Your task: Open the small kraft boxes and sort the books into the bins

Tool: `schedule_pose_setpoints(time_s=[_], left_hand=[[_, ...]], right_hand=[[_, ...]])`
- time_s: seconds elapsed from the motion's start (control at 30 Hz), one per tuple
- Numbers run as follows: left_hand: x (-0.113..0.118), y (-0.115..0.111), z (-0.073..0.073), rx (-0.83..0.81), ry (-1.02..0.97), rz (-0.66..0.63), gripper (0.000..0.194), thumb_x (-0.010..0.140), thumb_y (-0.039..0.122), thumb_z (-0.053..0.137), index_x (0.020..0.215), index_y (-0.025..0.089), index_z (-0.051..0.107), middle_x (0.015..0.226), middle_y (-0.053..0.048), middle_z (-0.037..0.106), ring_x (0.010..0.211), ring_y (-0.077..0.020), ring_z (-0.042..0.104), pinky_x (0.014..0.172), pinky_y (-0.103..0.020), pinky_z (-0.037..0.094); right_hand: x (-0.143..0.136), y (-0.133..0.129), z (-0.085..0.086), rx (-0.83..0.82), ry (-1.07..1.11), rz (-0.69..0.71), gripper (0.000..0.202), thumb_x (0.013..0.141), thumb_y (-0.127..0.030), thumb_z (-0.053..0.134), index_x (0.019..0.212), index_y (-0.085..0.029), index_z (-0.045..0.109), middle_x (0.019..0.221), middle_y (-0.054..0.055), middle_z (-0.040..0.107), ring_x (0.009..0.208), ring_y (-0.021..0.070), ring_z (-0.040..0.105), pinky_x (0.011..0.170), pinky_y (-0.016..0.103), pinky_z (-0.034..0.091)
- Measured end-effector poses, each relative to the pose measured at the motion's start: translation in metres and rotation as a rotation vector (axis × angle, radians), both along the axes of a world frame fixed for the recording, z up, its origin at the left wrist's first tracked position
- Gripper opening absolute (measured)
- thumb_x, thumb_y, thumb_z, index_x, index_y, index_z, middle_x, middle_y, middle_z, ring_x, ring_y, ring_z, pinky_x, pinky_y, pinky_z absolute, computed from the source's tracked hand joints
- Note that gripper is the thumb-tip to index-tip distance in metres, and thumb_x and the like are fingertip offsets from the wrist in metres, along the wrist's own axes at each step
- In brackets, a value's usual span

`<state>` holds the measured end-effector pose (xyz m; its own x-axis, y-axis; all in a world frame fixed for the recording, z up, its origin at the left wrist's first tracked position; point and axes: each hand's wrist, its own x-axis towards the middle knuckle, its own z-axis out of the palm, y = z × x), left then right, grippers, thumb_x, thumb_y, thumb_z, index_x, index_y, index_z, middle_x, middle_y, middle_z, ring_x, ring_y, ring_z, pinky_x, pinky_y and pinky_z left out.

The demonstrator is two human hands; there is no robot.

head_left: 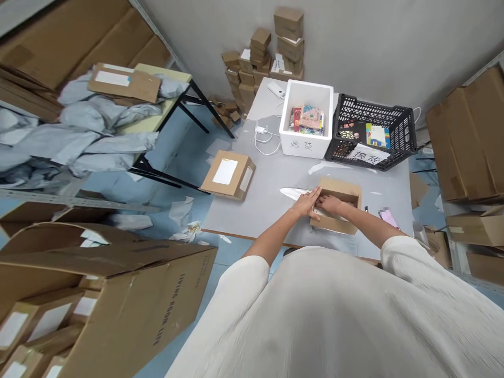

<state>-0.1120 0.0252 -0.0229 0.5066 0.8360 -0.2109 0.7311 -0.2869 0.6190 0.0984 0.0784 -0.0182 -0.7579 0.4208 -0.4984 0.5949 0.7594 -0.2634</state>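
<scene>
An open cardboard box (349,226) sits near the front edge of the grey table, its top flaps apart. At its left end lies my left hand (307,205), fingers stretched out along the edge and thumb spread away from them. My right hand (332,205) reaches down into the box with bent fingers. Its fingertips are partly hidden beside my left hand, and what they hold, if anything, does not show. White paper or plastic (290,193) lies flat just left of the box. A phone (388,218) and a small dark object (366,209) rest to its right.
Behind the box stand a white foam box (306,148) and a black plastic crate (403,139), both holding colourful packs or booklets. A closed carton (236,176) is at the table's left edge. Grey parcels (84,142) cover a side table; a big carton (157,299) stands front left.
</scene>
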Motion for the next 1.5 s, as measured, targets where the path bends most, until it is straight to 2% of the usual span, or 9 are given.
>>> schedule_pose_setpoints(time_s=[0.17, 0.33, 0.47, 0.57, 0.67, 0.9, 1.1, 1.3, 1.5], left_hand=[[-0.003, -0.002, -0.001, -0.005, -0.01, -0.008, 0.157, 0.067, 0.07, 0.097, 0.183, 0.024, 0.003, 0.188, -0.024, 0.011, 0.161, -0.0482, 0.046, 0.124, -0.052, 0.042], [-0.004, -0.003, -0.003, -0.006, -0.013, -0.033, 0.159, 0.068, 0.072, 0.096, 0.183, 0.023, -0.001, 0.189, -0.024, 0.007, 0.165, -0.0485, 0.039, 0.125, -0.053, 0.04], [-0.005, -0.002, -0.003, -0.024, -0.003, -0.026, 0.159, 0.068, 0.073, 0.095, 0.183, 0.022, -0.002, 0.189, -0.024, 0.007, 0.166, -0.0494, 0.039, 0.126, -0.054, 0.04], [-0.006, -0.001, -0.002, -0.04, 0.003, -0.026, 0.161, 0.067, 0.075, 0.095, 0.183, 0.024, -0.004, 0.189, -0.022, 0.006, 0.165, -0.0493, 0.039, 0.126, -0.053, 0.04], [-0.006, 0.0, -0.002, -0.042, 0.003, -0.034, 0.162, 0.066, 0.077, 0.095, 0.183, 0.024, -0.005, 0.189, -0.022, 0.006, 0.166, -0.0492, 0.038, 0.125, -0.053, 0.04], [-0.008, -0.002, -0.002, -0.025, 0.015, -0.041, 0.161, 0.068, 0.079, 0.092, 0.183, 0.024, -0.006, 0.189, -0.023, 0.006, 0.164, -0.0496, 0.042, 0.123, -0.052, 0.043], [-0.008, -0.002, -0.003, -0.031, 0.03, -0.059, 0.161, 0.068, 0.079, 0.093, 0.183, 0.023, -0.005, 0.189, -0.023, 0.005, 0.164, -0.0495, 0.041, 0.123, -0.052, 0.043], [-0.008, -0.002, -0.003, -0.008, 0.049, -0.055, 0.16, 0.07, 0.075, 0.094, 0.183, 0.023, -0.006, 0.189, -0.022, 0.006, 0.164, -0.0479, 0.043, 0.123, -0.051, 0.043], [-0.001, -0.004, 0.001, -0.021, 0.091, -0.023, 0.163, 0.067, 0.067, 0.1, 0.183, 0.026, -0.007, 0.19, -0.021, 0.005, 0.156, -0.0485, 0.052, 0.12, -0.05, 0.045]], right_hand=[[0.008, 0.001, -0.018, -0.038, 0.014, -0.08, 0.051, 0.095, -0.024, 0.072, 0.145, -0.029, 0.075, 0.145, 0.016, 0.073, 0.133, 0.035, 0.071, 0.121, 0.053, 0.048], [0.004, 0.001, -0.025, -0.026, -0.007, -0.052, 0.05, 0.096, -0.021, 0.069, 0.144, -0.03, 0.076, 0.148, 0.017, 0.071, 0.133, 0.0363, 0.068, 0.119, 0.054, 0.049], [-0.006, 0.003, -0.026, 0.013, 0.04, -0.025, 0.044, 0.092, -0.024, 0.075, 0.135, -0.03, 0.08, 0.151, 0.015, 0.071, 0.143, 0.0365, 0.06, 0.12, 0.053, 0.047], [-0.008, 0.004, -0.025, 0.067, 0.001, 0.089, 0.047, 0.095, -0.026, 0.074, 0.142, -0.028, 0.076, 0.155, 0.014, 0.069, 0.146, 0.0369, 0.057, 0.118, 0.051, 0.048], [-0.005, 0.003, -0.022, 0.077, -0.033, 0.174, 0.052, 0.098, -0.027, 0.073, 0.15, -0.022, 0.072, 0.151, 0.017, 0.072, 0.138, 0.0363, 0.063, 0.114, 0.046, 0.049], [-0.001, -0.003, -0.026, 0.08, -0.025, 0.192, 0.051, 0.098, -0.023, 0.071, 0.148, -0.032, 0.074, 0.153, 0.011, 0.071, 0.129, 0.0329, 0.066, 0.107, 0.042, 0.05], [-0.007, -0.009, -0.031, 0.088, -0.009, 0.17, 0.045, 0.095, -0.03, 0.079, 0.14, -0.026, 0.078, 0.148, 0.015, 0.073, 0.135, 0.0355, 0.061, 0.107, 0.043, 0.049], [-0.009, -0.009, -0.026, 0.128, 0.009, 0.206, 0.044, 0.096, -0.033, 0.078, 0.139, -0.022, 0.077, 0.141, 0.016, 0.077, 0.131, 0.0349, 0.062, 0.104, 0.042, 0.045], [-0.002, -0.007, -0.004, 0.161, 0.043, 0.233, 0.037, 0.104, -0.028, 0.068, 0.139, -0.019, 0.075, 0.141, 0.016, 0.076, 0.128, 0.0346, 0.061, 0.101, 0.042, 0.042]])
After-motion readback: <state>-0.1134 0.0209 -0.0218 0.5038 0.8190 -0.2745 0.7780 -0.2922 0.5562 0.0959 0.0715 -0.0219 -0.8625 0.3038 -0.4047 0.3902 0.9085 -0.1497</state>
